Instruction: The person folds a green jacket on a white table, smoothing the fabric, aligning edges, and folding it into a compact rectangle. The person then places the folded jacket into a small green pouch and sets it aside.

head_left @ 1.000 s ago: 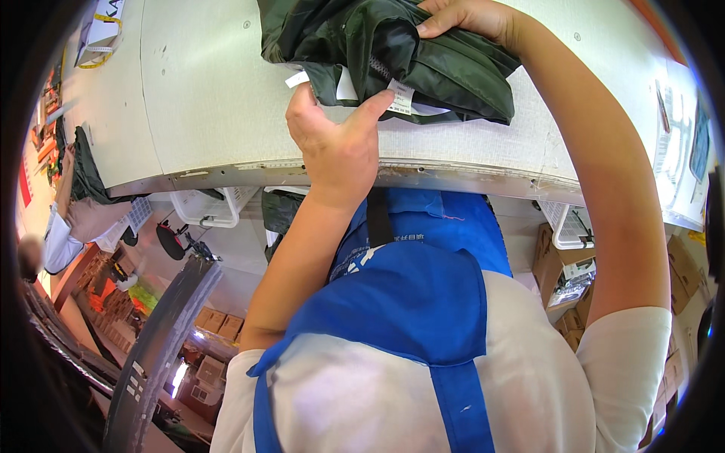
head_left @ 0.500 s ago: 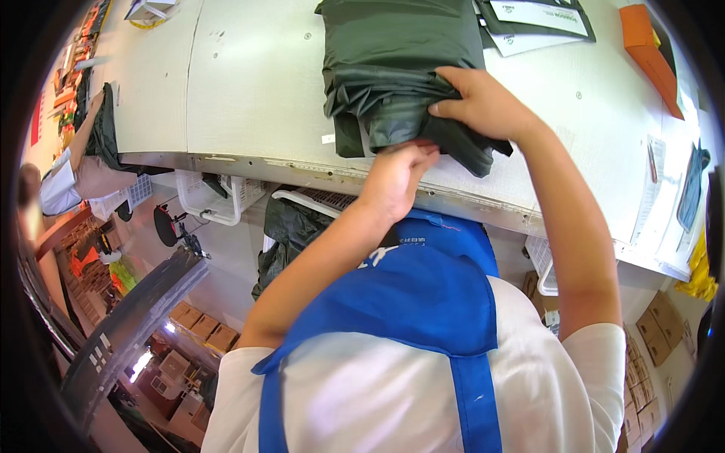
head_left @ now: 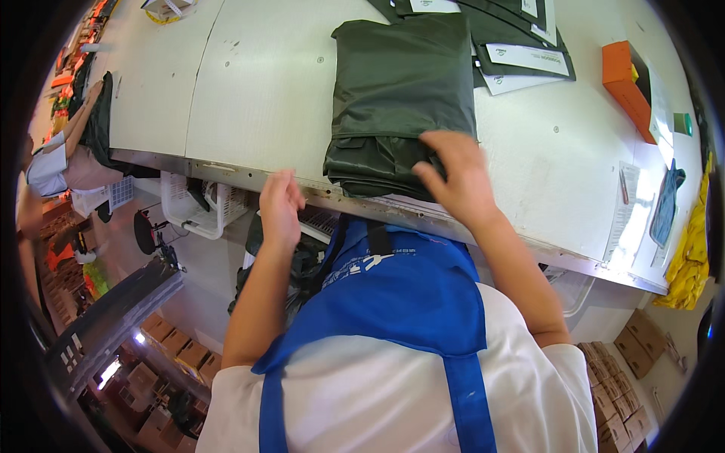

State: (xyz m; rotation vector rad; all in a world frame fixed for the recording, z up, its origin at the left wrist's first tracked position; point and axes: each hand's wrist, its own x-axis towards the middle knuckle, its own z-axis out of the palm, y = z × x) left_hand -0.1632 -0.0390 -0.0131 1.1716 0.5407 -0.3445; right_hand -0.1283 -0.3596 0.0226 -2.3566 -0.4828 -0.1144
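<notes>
1. White counter (head_left: 257,113), hard and flat, with a thin dark line across and small round dots. Scuffed metal strip (head_left: 234,175) along the near side.
2. On top, close to the metal strip, one dark green bundle (head_left: 404,83), folded into a fat rectangle. Thin, slick and shiny, mostly smooth up top, with wrinkly layers at the near end.
3. Right grip (head_left: 464,181) over the near right corner of the bundle, thumb and fingers spread wide, nothing pinched between. Too blurry to tell about any pressing.
4. Left grip (head_left: 281,208) away from the bundle, beside the metal strip, fingers a little bent, loose and holding nothing.
5. Up and right of the bundle, flat dark packs (head_left: 495,29) in a messy heap, with stiff white cards (head_left: 522,58).
6. Farther right, open orange box (head_left: 621,79) with straight sides, soft blue cloth (head_left: 664,208) and crumpled yellow cloth (head_left: 687,249).
7. Lower down, white plastic basket (head_left: 217,225) and brown cardboard boxes (head_left: 615,430).
8. Far left, another person (head_left: 54,167), arms stretched toward dark, floppy cloth (head_left: 98,128).
</notes>
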